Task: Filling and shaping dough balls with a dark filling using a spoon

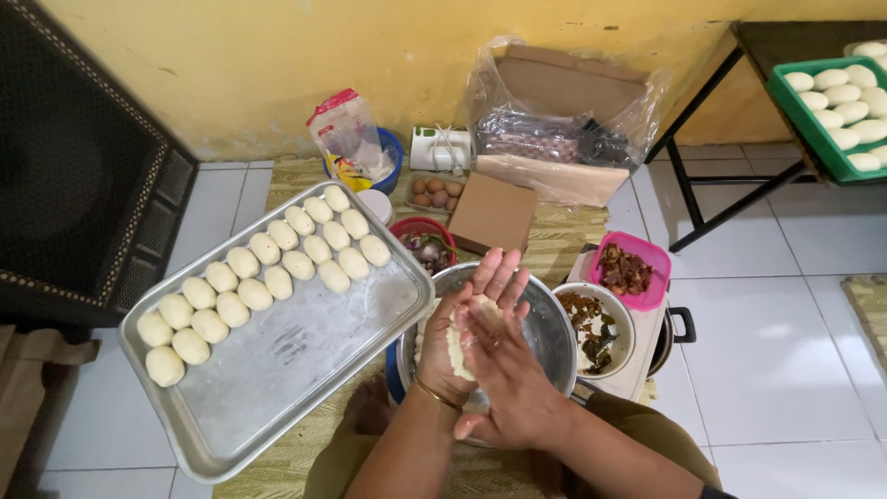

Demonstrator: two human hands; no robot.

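Both hands (485, 346) press one dough piece (459, 344); tray (277, 388) holds twenty-one dough balls (263, 268).

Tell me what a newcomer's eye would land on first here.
First, the two hands pressed around a piece of pale dough at centre: left hand beneath, right hand over it, above a steel bowl. Next, the big metal tray on the left, with two rows of dough balls running diagonally. A green tray of more dough sits top right.
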